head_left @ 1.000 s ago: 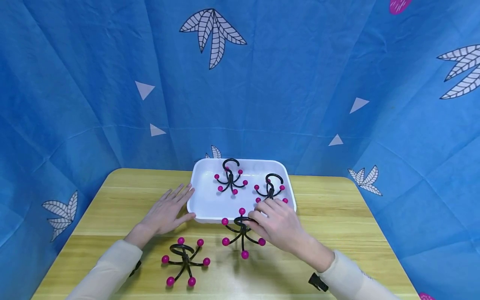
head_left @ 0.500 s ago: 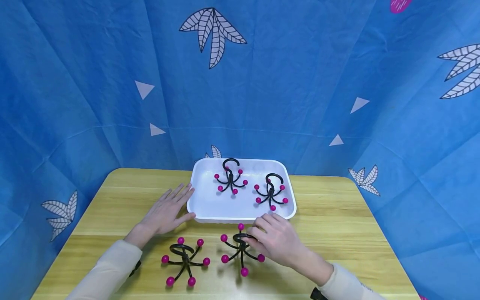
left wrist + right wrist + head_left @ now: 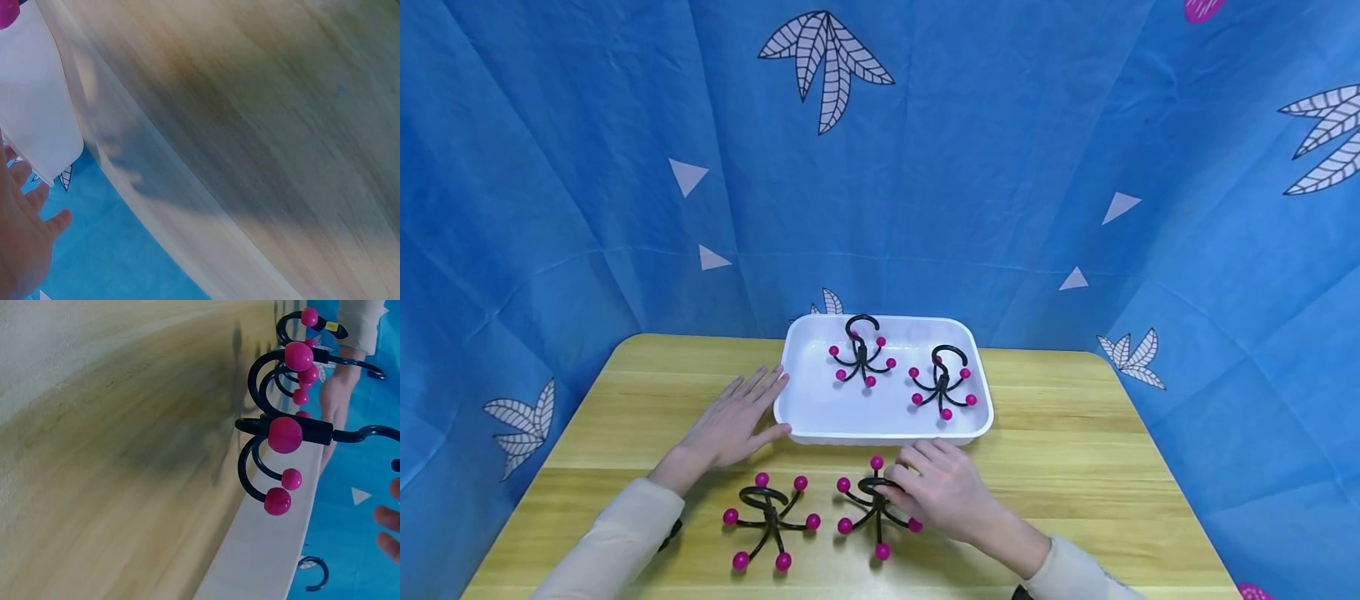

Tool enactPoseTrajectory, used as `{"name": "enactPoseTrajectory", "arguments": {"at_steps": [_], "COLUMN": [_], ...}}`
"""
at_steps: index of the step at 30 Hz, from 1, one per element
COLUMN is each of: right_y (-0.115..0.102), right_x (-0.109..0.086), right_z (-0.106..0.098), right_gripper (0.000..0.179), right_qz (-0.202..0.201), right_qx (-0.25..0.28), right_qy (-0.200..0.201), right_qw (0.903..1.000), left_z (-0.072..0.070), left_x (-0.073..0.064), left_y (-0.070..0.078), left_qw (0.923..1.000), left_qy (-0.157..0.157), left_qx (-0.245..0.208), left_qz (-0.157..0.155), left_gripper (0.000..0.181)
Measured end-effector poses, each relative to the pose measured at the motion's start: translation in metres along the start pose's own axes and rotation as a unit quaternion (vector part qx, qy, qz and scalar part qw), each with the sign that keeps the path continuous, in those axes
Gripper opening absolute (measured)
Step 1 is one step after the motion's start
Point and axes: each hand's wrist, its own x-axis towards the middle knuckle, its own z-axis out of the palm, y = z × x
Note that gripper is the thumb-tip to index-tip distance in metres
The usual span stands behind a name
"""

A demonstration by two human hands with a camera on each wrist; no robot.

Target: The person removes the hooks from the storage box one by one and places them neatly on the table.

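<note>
My right hand (image 3: pixel 942 490) pinches the curved top of a black multi-arm hanging hook (image 3: pixel 878 505) with pink ball ends, close over the table in front of the white tray. In the right wrist view this hook (image 3: pixel 312 429) has its arms pointing toward the table. My left hand (image 3: pixel 730 422) has its fingers spread, the fingertips right at the tray's left rim. The white tray (image 3: pixel 820 414) bears two similar hooks, one at the back (image 3: pixel 861 354) and one at the right (image 3: pixel 942 385). To the left of the held hook, another hook (image 3: pixel 771 518) stands on the table.
The wooden table (image 3: pixel 1060 433) has rounded back corners. A blue patterned curtain (image 3: pixel 880 208) hangs directly behind it and along both sides. The tray lies at the table's back edge, in the middle.
My right hand has brought the held hook from the tray's front rim toward me and slightly left, lower over the table. My left hand, the tray and the other hooks have stayed put.
</note>
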Motion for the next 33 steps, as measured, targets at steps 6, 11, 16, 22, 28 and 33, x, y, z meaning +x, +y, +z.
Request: {"name": "enactPoseTrajectory", "arguments": {"at_steps": [6,11,16,22,28,33], "right_y": [-0.002,-0.003,-0.002,-0.001,-0.002,-0.001], "right_x": [-0.001,-0.002,-0.001,-0.001,-0.002,-0.002], "right_z": [0.007,0.01,0.011,0.011,0.011,0.011], "right_gripper": [0.038,0.039,0.035,0.03,0.021,0.025], "right_qz": [0.001,0.007,0.009,0.011,0.016,0.023], "right_qx": [-0.006,-0.001,0.004,0.009,0.021,0.021], "right_qy": [-0.009,-0.007,-0.006,-0.011,-0.013,-0.016], "right_qw": [0.9999,0.9999,0.9999,0.9998,0.9996,0.9994], "left_z": [0.0,0.001,0.0,0.0,0.0,0.0], "left_x": [0.001,0.002,0.002,0.002,0.001,0.001], "left_y": [0.0,-0.001,-0.001,-0.001,-0.001,0.0], "left_qw": [1.0,0.9999,1.0,1.0,1.0,1.0], "left_qy": [-0.006,-0.008,0.004,0.004,-0.004,0.0], "left_qx": [0.004,0.006,0.004,0.007,0.009,0.009], "left_qz": [0.001,0.002,0.006,0.004,0.0,0.003], "left_gripper": [0.087,0.087,0.087,0.087,0.088,0.087]}}
